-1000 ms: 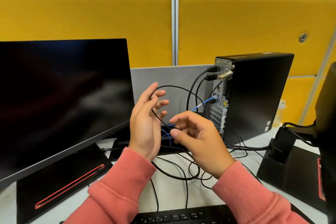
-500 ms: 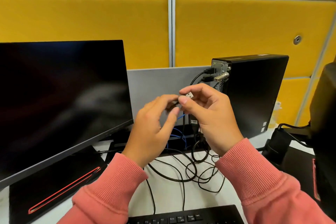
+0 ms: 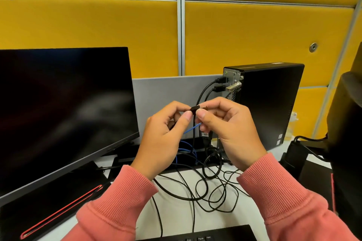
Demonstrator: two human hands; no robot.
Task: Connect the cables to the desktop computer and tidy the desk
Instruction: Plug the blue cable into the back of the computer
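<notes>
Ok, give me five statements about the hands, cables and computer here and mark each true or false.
1. Both hands pinch the same small black connector. True: the left hand and the right hand meet on it.
2. The monitor shows a lit desktop. False: its screen is dark.
3. The desktop computer lies flat on its side. False: it stands upright, to the right of the hands.
4. Black cables are already plugged into the computer's upper rear ports. True.
5. The loose cables on the desk are bundled neatly. False: they lie in tangled loops in front of the keyboard.
</notes>
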